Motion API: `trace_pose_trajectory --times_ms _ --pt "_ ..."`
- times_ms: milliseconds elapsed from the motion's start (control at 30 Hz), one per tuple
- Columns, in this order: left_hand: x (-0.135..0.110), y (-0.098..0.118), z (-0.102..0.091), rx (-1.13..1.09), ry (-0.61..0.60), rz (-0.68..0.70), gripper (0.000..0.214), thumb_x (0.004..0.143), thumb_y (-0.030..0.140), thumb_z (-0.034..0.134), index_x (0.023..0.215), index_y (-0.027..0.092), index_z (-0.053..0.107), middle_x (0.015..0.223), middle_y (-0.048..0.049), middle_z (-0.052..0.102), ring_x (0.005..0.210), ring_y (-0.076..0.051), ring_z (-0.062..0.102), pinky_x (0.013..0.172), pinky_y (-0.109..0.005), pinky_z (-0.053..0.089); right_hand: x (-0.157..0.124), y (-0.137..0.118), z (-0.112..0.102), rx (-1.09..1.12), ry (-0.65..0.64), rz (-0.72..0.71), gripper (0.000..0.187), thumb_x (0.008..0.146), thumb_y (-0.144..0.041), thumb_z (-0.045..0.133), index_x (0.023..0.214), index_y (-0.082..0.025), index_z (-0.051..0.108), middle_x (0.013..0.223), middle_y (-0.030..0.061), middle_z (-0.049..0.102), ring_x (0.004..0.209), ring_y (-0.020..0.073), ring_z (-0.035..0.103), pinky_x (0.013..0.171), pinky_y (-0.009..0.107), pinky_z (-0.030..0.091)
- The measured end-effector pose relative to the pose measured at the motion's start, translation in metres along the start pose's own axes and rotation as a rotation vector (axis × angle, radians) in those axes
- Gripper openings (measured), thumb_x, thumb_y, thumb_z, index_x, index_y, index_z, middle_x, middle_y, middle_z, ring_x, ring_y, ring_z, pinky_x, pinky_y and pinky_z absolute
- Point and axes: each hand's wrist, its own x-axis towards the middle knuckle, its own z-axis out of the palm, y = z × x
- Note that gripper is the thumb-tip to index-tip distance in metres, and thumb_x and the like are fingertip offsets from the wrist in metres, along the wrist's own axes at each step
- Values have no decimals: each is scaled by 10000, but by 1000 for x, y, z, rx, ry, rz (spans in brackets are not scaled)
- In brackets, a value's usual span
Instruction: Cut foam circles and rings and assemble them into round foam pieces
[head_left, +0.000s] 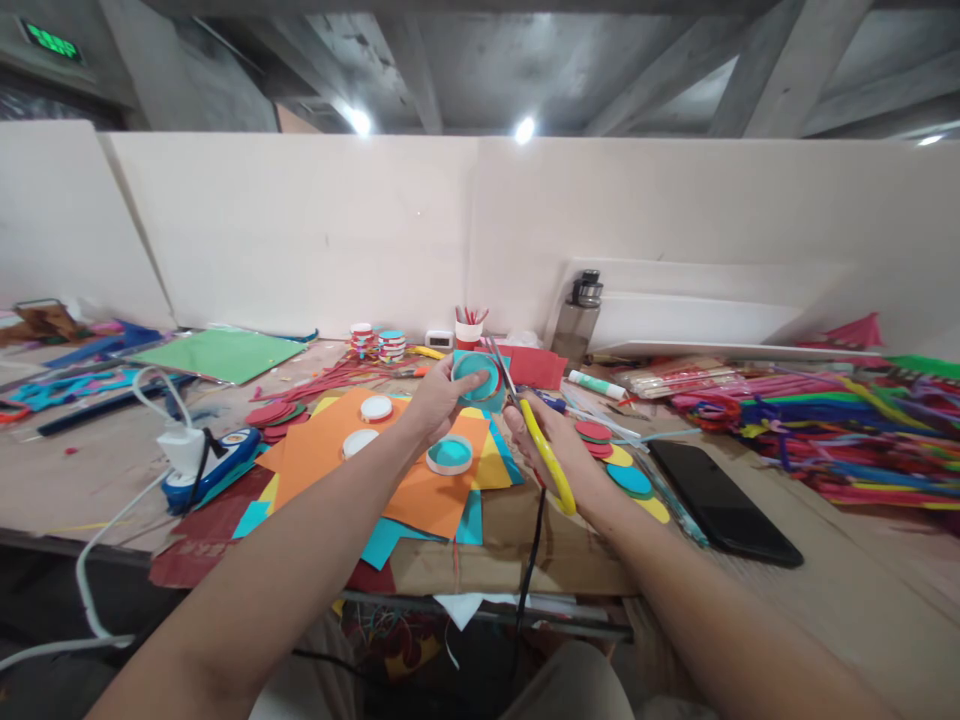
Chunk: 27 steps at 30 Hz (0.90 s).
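Observation:
My left hand (442,398) pinches a round of blue paper (478,378) with a pale ring-like edge, held up over the table. In my right hand (544,435) is a pair of scissors (546,450) with yellow handles, its blades pointing up beside the blue paper's right edge. Whether the blades touch the paper I cannot tell. Below my hands lie orange paper sheets (427,500) over yellow and blue ones. On the orange sheet sit a white-rimmed ring with a blue inside (450,455) and two white round pieces, one of them a white disc (376,408).
Cut paper circles (630,480) and a black phone (724,500) lie to the right. Farther right is a heap of coloured pipe cleaners (832,430). A power strip (210,465) stands at left. At the back are a bottle (577,320), a cup of red sticks (469,330) and a glue stick (598,385).

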Motion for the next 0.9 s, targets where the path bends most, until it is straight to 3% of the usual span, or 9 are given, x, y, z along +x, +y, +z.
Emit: trace_pose_trajectory --times_ms 200,500,800,900 --pt "1 4 -3 13 -48 -2 450 523 229 859 875 138 594 766 -18 682 762 -166 668 728 -285 531 1 2 -1 -51 -1 -15 351 841 -571 487 841 -220 486 608 -46 438 503 98 377 456 217 297" --pt "5 7 -10 52 -97 -15 437 530 239 860 879 131 620 786 -41 697 785 -182 675 724 -282 536 0 -1 -4 -82 -22 -28 323 861 -538 487 817 -218 477 611 -43 429 518 98 374 466 218 289" --pt "5 5 -11 66 -130 -41 441 531 243 860 883 134 619 781 -39 697 767 -180 675 710 -284 537 1 -3 0 -125 7 -129 266 882 -463 494 803 -211 469 741 -21 475 670 117 425 608 231 357" --pt "4 4 -11 81 -141 -42 454 534 258 859 900 134 620 785 -41 698 768 -180 675 709 -283 535 0 -2 -1 -104 -2 -98 282 880 -480 484 786 -216 459 706 -23 472 630 116 415 573 227 350"
